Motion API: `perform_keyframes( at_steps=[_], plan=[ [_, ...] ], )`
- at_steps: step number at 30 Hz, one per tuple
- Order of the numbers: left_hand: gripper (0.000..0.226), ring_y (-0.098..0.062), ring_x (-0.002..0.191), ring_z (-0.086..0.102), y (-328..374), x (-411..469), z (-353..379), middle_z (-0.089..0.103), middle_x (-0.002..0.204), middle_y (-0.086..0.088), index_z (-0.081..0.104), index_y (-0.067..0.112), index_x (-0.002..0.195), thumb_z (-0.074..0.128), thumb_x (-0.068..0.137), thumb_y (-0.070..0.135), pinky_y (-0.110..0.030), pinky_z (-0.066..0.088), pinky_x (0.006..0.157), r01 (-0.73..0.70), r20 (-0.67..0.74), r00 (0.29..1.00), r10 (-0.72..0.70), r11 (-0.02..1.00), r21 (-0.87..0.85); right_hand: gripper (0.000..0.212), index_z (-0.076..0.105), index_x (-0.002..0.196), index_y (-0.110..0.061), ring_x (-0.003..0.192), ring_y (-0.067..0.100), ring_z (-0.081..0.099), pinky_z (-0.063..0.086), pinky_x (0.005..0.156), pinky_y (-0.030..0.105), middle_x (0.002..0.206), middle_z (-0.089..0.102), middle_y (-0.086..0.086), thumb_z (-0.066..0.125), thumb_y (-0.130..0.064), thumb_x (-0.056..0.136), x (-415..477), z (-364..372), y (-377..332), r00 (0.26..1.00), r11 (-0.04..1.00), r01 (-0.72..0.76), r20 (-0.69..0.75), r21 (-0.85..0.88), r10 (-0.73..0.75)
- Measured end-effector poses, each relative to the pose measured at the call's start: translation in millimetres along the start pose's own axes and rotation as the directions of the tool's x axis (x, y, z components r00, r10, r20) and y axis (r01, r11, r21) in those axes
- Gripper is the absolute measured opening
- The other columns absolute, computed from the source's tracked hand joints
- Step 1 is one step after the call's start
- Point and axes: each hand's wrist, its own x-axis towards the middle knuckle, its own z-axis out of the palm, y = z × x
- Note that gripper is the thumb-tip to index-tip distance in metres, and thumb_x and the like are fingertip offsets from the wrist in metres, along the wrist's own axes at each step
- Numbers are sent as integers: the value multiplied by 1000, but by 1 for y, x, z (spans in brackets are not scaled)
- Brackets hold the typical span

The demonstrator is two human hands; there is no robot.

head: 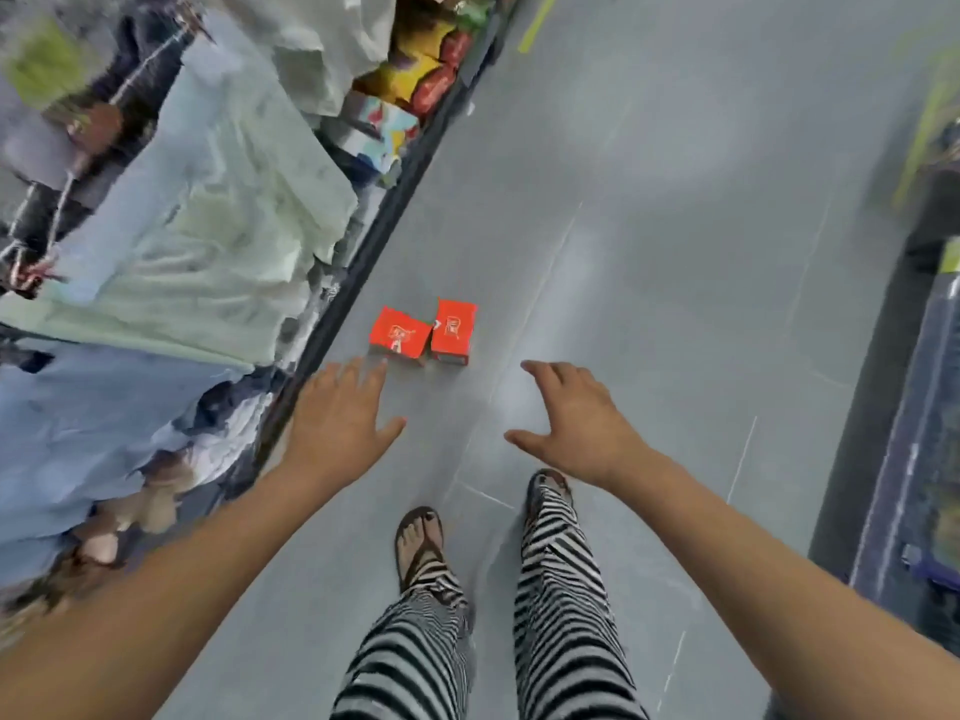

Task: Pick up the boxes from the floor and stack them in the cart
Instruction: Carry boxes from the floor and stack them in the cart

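Setting: grey tiled floor (pixel 649 252) of a shop aisle, running from the bottom centre to the top of the frame.
Nearest, bottom centre: 2 legs in black-and-white striped trousers (pixel 561 589), feet in sandals (pixel 418 537), toes towards the boxes.
Left hand (pixel 340 415): centre left, palm down, fingers (pixel 371 376) straight and spread, holding nothing.
Right hand (pixel 579 423): centre right, palm down, fingers loosely bent and spread, thumb out to the side, holding nothing.
Task objects: 2 boxes lie on the floor just above the hands at mid-frame, the left red box (pixel 397 332) and the right red box (pixel 453 330), side by side with their near corners almost touching.
Boxes relative to fingers: the left fingertips sit just below the near edge of the left red box; contact cannot be confirmed. The right fingertips lie below and to the right of the right red box, clearly apart from it. Both boxes fall between the 2 hands.
Left side: shelf edge (pixel 363 241) running diagonally, loaded with pale wrapped bundles (pixel 208 200); snack packets (pixel 415 70) further up.
Right edge: dark rack (pixel 909 459), too blurred to identify.
Far, top centre: yellow floor line (pixel 537 20).
Progress: judged early for these 2 boxes; neither is gripped or lifted. No cart can be made out, so any stacking done cannot be assessed.
Remaining: grasp, lift, carry and stack.
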Motion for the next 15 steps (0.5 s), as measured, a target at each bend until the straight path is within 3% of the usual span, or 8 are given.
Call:
perform_keyframes(
  at_steps=[3, 5, 9, 12, 15],
  plan=[
    [72, -46, 106, 58, -10, 55, 80, 59, 121, -28, 56, 0, 125, 76, 73, 46, -53, 49, 88, 31, -78, 996, -36, 998, -62, 83, 25, 149, -19, 133, 31, 33, 29, 109, 41, 145, 38, 11, 67, -48, 84, 75, 46, 31, 999, 999, 49, -8, 21, -49],
    [74, -46, 109, 56, -18, 91, 134, 57, 122, -27, 55, 3, 126, 59, 76, 58, -53, 49, 88, 57, -157, 985, -72, 993, -99, 87, 23, 150, -21, 133, 29, 32, 29, 109, 39, 145, 37, 11, 68, -50, 82, 123, 79, 51, 994, 994, 106, -8, -4, -106],
    [92, -47, 133, 34, -32, 161, 223, 42, 142, -24, 47, 14, 138, 42, 69, 75, -57, 29, 106, 136, -219, 960, -175, 974, -183, 99, 16, 152, -27, 139, 28, 23, 23, 111, 38, 151, 28, 14, 72, -56, 76, 223, 148, 91, 976, 971, 211, -35, -113, -216],
    [96, -41, 143, 16, -50, 205, 272, 30, 151, -18, 38, 25, 144, 48, 65, 79, -57, 13, 114, 84, -277, 952, -127, 983, -162, 108, 9, 153, -33, 145, 29, 11, 17, 115, 43, 155, 17, 19, 74, -59, 72, 293, 190, 116, 950, 942, 289, -66, -168, -304],
    [101, -36, 146, 7, -67, 237, 303, 22, 156, -17, 29, 35, 148, 48, 61, 83, -58, 7, 116, 24, -303, 952, -51, 995, -94, 112, 6, 152, -39, 146, 33, 7, 15, 116, 56, 155, 14, 19, 70, -67, 65, 354, 216, 132, 881, 852, 427, -71, -302, -467]
  ],
)
